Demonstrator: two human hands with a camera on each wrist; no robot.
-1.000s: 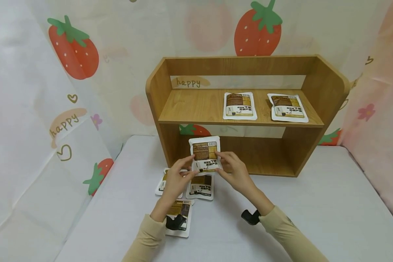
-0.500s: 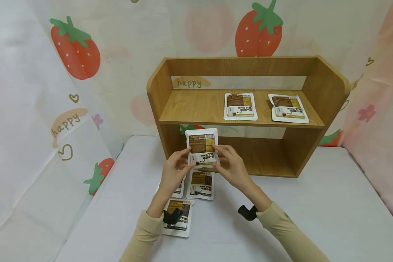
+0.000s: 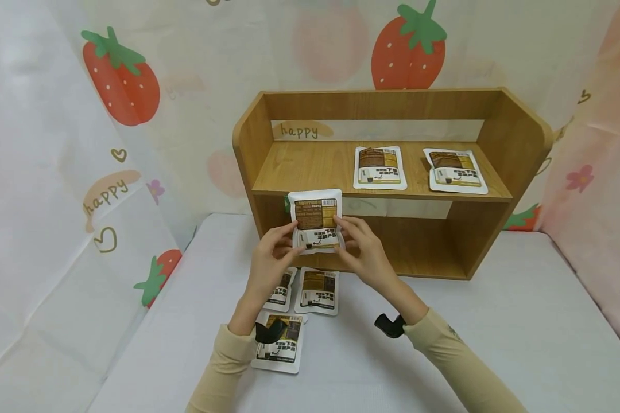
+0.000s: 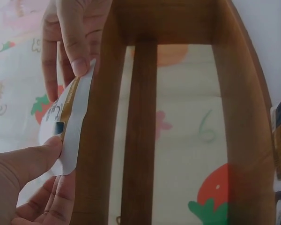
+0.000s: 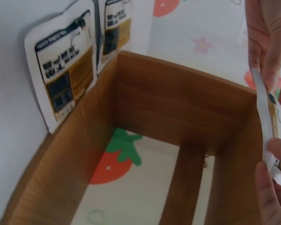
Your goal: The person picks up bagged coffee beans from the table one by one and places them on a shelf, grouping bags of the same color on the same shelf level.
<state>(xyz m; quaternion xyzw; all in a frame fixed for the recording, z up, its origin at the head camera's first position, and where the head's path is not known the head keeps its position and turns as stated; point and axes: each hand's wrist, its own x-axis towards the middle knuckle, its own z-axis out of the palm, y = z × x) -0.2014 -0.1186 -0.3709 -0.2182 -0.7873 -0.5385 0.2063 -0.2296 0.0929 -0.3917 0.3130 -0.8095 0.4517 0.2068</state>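
A white-edged food pouch (image 3: 316, 218) with a brown and yellow label is held up before the left part of the wooden shelf (image 3: 377, 195). My left hand (image 3: 270, 258) pinches its left edge between thumb and fingers. On the opposite edge, my right hand (image 3: 364, 249) pinches it the same way. Both wrist views show the pouch (image 4: 68, 122) edge-on, gripped from two sides. Its top edge reaches about the height of the upper board's front edge.
Two similar pouches, a middle one (image 3: 379, 167) and a right one (image 3: 454, 171), lie on the upper board. Below my hands, more pouches lie on the white table: one by the shelf (image 3: 317, 291), one partly behind my left wrist (image 3: 280, 295), one nearer (image 3: 281, 350).
Both hands have lifted the pouch from near the lower board up to about the upper board's front edge, drifting slightly left. The other pouches stay where they were.
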